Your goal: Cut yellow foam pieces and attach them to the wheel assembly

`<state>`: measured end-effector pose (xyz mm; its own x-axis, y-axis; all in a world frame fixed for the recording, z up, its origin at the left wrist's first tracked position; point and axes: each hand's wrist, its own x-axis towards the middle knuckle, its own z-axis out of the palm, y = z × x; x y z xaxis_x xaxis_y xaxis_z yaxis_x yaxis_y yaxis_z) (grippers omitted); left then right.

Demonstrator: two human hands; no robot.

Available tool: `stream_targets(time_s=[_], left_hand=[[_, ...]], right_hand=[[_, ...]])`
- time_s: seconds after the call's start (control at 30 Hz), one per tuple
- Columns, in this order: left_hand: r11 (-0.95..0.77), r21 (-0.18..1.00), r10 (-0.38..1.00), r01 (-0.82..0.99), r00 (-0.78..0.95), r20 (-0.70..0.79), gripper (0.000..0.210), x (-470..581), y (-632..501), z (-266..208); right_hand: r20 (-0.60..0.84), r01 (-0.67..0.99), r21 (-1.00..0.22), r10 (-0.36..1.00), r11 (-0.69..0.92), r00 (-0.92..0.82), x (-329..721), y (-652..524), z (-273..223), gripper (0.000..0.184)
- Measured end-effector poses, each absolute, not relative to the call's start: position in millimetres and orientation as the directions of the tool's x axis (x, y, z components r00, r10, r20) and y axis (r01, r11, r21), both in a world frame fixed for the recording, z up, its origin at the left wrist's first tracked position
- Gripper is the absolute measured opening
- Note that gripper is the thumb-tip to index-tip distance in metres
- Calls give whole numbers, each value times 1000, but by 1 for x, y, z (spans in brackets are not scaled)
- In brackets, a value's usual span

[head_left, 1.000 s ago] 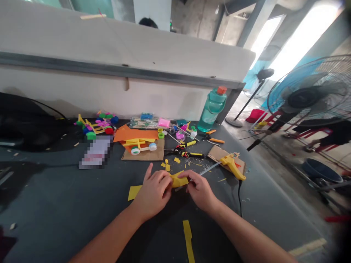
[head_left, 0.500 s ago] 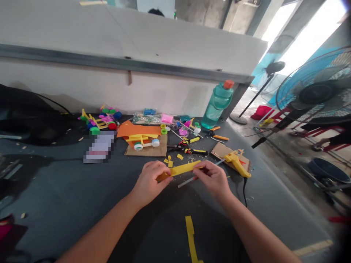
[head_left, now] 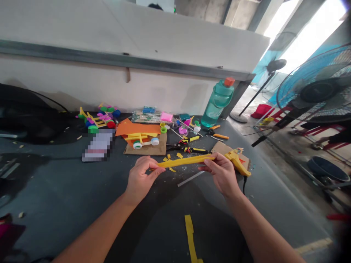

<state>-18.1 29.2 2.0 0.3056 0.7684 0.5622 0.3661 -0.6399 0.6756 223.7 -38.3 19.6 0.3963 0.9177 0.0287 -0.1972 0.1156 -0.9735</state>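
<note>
A yellow paper strip (head_left: 184, 161) stretches between my two hands above the dark table. My left hand (head_left: 142, 173) pinches its left end between thumb and fingers. At the other end, my right hand (head_left: 223, 171) grips it the same way. Below the strip, a translucent glue stick (head_left: 190, 179) lies on the table, its upper end near my right fingers. A second yellow paper piece (head_left: 191, 235), with a stepped edge, rests closer to me. Small yellow scraps (head_left: 179, 155) are scattered just behind the held strip.
A yellow hot glue gun (head_left: 238, 164) lies on cardboard at right, its cord trailing. Beyond the hands are pliers (head_left: 196, 150), a small wheeled model (head_left: 145, 141), orange paper (head_left: 131, 128) and a teal bottle (head_left: 218, 104). A fan (head_left: 315, 91) stands off the table's right side.
My hands have moved apart, the right one going right, the left one slightly left. The strip shows longer, narrower and more level between them.
</note>
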Motion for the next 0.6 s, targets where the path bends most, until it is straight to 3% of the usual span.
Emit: stream_targets(time_s=[0.43,0.53,0.6], left_hand=[[-390,857,918,336,207,337,23,-14,28,-5],[-425,797,905,429,230,359,17,-16,30,-2],[-515,666,852,540,244,463,6,-17,28,3]], right_hand=[[30,-158,-980,874,121,485,216,-38,17,25],[66,-65,-992,873,111,482,215,-38,13,26],[111,33,-994,881,108,459,212,-41,9,24]])
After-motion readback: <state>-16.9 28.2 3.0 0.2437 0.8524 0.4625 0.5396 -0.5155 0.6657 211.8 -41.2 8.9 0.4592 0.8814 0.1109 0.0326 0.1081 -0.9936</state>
